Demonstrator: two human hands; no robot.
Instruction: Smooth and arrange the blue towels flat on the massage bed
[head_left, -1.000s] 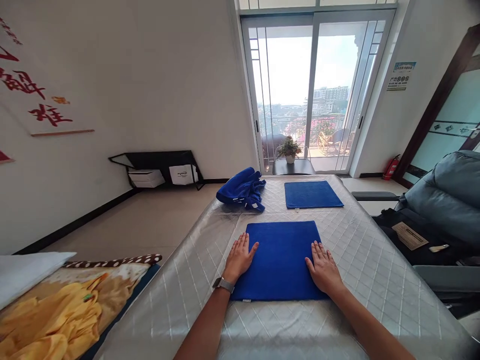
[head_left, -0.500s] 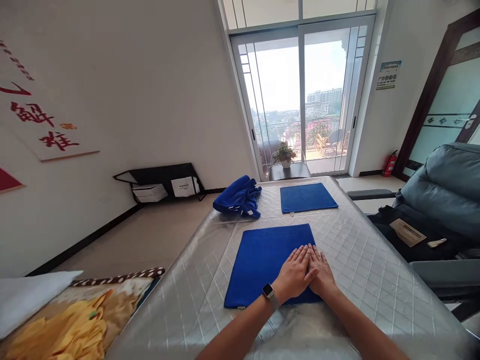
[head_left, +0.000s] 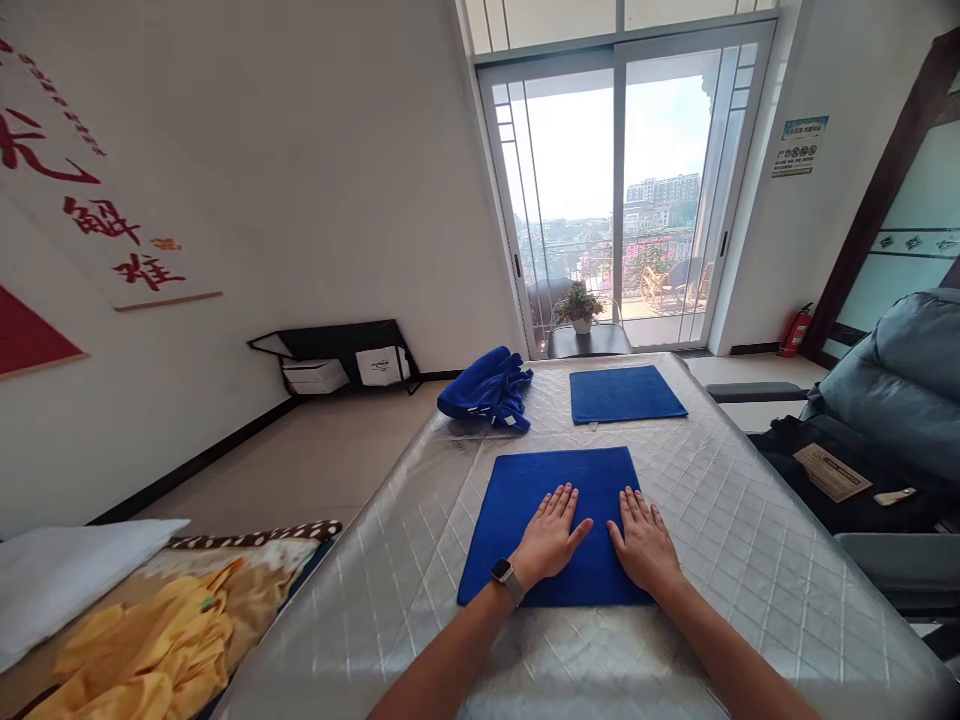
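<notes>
A blue cloth (head_left: 517, 500), much like a towel, lies flat and square on the silver quilted table cover (head_left: 390, 610). My left hand (head_left: 549, 538) rests palm down near the cloth's middle, fingers stretched out and thumb apart; a watch is on that wrist. On the cloth's right edge lies my right hand (head_left: 643, 540), also flat with its fingers extended. A gap of blue fabric shows between the two thumbs. Farther back, a second flat blue cloth (head_left: 628, 393) is spread out. Left of it sits a crumpled heap of blue cloths (head_left: 487, 390) with small white tags.
A grey armchair (head_left: 900, 390) stands along the right side, with a brown cardboard piece (head_left: 832, 472) on its seat. At lower left are a yellow cloth (head_left: 165, 640) and a white pillow (head_left: 82, 570). Beyond the table, a potted plant (head_left: 580, 305) stands before the sliding door.
My hands have parted: the left slid leftward across the cloth from beside the right, which stays at the right edge. The view has shifted slightly left.
</notes>
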